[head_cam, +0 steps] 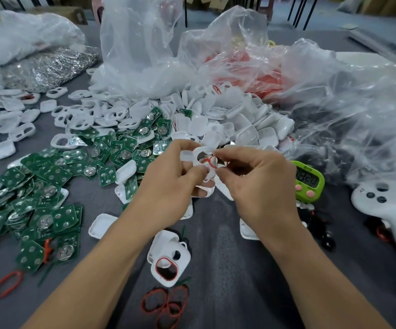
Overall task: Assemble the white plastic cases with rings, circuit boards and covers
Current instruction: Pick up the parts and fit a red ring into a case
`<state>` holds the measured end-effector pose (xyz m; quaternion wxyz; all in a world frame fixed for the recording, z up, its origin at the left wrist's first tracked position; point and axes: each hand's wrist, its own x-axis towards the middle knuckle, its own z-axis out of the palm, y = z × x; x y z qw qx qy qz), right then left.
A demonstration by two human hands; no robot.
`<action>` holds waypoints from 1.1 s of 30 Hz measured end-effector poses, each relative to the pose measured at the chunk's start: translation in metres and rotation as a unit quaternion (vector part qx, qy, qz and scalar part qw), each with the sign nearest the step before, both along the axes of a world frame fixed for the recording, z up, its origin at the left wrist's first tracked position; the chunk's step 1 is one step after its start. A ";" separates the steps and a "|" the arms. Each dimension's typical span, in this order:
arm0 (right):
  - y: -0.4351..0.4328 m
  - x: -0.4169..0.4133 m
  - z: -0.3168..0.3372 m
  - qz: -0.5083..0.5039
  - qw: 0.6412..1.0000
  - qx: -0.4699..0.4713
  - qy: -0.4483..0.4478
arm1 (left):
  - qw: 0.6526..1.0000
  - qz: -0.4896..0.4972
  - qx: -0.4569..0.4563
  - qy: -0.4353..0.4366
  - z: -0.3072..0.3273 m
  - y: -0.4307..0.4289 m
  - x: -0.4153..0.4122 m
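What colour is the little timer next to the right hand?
The timer is bright green with pink buttons; it shows in the head view.

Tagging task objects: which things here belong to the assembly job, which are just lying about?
Job: left hand, right hand, white case they hold, red ring on it, green circuit boards, white covers, loose red rings.
Lying about: green timer, white controller, plastic bags.
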<state>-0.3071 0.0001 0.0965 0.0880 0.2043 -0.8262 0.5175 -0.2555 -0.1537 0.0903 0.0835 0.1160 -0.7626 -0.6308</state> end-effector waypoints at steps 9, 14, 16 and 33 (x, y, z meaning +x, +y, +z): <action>-0.001 0.000 -0.005 0.014 0.998 0.038 0.041 | 0.998 0.008 -0.059 -0.021 0.001 0.008 0.005; 0.000 -0.002 -0.004 0.033 0.997 0.058 0.045 | 0.999 -0.002 -0.025 -0.030 0.000 0.005 0.005; 0.002 -0.002 -0.002 0.040 0.996 0.062 0.044 | 1.000 -0.014 -0.001 -0.028 0.000 0.004 0.006; 0.022 -0.023 0.004 0.222 0.963 -0.100 -0.114 | 0.984 -0.148 0.094 -0.044 0.013 -0.008 0.008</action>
